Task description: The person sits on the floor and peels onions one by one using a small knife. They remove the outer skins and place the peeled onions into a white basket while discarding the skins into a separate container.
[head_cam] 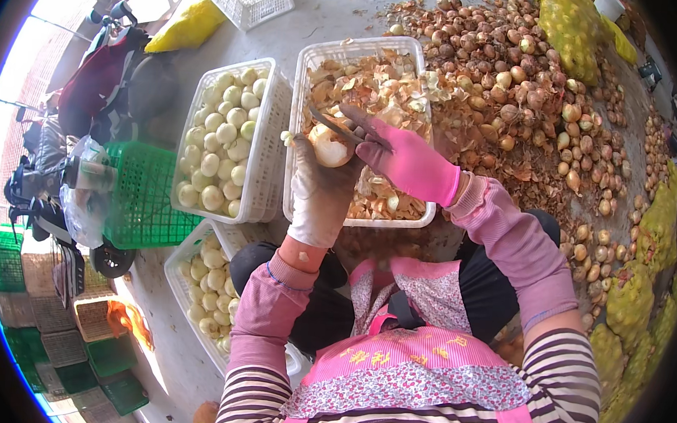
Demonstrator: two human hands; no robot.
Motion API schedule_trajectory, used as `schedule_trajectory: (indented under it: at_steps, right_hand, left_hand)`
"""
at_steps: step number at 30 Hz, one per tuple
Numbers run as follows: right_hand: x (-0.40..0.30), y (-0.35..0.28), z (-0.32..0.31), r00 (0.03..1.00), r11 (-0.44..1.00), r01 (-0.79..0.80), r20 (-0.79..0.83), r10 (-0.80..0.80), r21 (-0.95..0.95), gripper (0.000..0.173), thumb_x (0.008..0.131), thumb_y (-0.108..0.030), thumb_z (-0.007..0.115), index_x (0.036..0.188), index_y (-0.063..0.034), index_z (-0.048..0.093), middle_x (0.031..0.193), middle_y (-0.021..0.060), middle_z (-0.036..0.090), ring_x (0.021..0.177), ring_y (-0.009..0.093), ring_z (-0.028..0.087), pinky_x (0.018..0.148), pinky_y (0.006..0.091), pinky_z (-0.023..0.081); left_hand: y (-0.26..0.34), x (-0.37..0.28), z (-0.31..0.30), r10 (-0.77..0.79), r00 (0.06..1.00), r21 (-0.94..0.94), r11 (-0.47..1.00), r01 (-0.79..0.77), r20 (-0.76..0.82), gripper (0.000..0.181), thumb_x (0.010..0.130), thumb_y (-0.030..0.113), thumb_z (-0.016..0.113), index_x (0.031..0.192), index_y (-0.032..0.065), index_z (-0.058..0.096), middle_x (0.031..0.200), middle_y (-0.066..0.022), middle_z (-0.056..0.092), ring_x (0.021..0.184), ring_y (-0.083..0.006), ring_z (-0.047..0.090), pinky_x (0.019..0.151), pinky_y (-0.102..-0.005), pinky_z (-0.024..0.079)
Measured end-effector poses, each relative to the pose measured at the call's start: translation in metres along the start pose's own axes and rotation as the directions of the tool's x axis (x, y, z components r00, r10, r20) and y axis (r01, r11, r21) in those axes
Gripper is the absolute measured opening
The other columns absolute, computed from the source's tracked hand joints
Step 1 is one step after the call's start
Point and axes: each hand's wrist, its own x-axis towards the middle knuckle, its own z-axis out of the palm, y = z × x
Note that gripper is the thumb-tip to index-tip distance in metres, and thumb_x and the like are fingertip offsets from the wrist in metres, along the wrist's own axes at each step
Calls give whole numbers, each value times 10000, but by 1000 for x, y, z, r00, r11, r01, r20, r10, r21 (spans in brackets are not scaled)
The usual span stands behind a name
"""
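My left hand, in a soiled white glove, holds a partly peeled onion above a white plastic crate full of loose onion skins. Against the onion's upper side lies the dark curved blade of a knife. My right hand, in a pink glove with dark fingertips, grips this knife; its handle is mostly hidden by the fingers. A small pale onion scrap shows beside my left thumb.
Peeled onions fill a white crate at the left and another below it. A green crate stands farther left. Unpeeled onions are heaped on the floor at the right, near yellow mesh sacks.
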Motion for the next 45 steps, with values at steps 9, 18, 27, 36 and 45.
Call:
schedule_trajectory:
  at_steps: [9, 18, 27, 36, 45]
  right_hand:
    - [-9, -7, 8, 999, 958, 32, -3, -34, -286, 599, 977, -312, 602, 1526, -218, 382, 849, 233, 670, 801, 436, 657, 692, 482, 530]
    - [-6, 0, 7, 998, 970, 37, -48, -50, -241, 554, 981, -246, 600, 1506, -221, 424, 961, 216, 676, 890, 398, 666, 735, 437, 544]
    - [-7, -6, 3, 983, 983, 71, -154, -98, -172, 496, 965, -305, 628, 1441, -219, 520, 800, 194, 671, 706, 386, 668, 647, 451, 544]
    - [3, 16, 7, 961, 967, 206, -158, -229, -149, 456, 973, -239, 619, 1418, -176, 541, 844, 221, 675, 740, 380, 681, 661, 427, 545]
    - [-5, -8, -3, 991, 994, 104, -78, -105, -16, 563, 995, -270, 594, 1519, -197, 400, 850, 215, 686, 768, 381, 693, 688, 416, 547]
  left_hand:
    - [3, -1, -4, 62, 998, 166, 984, -67, 33, 636, 1008, 518, 520, 1445, 71, 404, 1414, -111, 494, 1333, -271, 471, 1153, -443, 358]
    - [1, -1, 5, 94, 995, 135, 986, -95, 17, 668, 1005, 528, 514, 1429, 22, 408, 1426, -146, 483, 1340, -293, 464, 1166, -464, 348]
    - [4, -4, 15, 80, 996, 133, 987, -85, 48, 690, 1015, 533, 491, 1428, -11, 392, 1426, -145, 473, 1339, -266, 461, 1173, -443, 353]
    - [0, -8, 13, 143, 982, 194, 967, -166, 125, 712, 980, 534, 556, 1463, 41, 379, 1478, -130, 439, 1383, -281, 413, 1195, -467, 297]
    - [9, -9, 17, 13, 1000, 95, 995, -13, -3, 644, 931, 349, 699, 1411, 15, 430, 1263, -131, 620, 1115, -250, 624, 993, -406, 494]
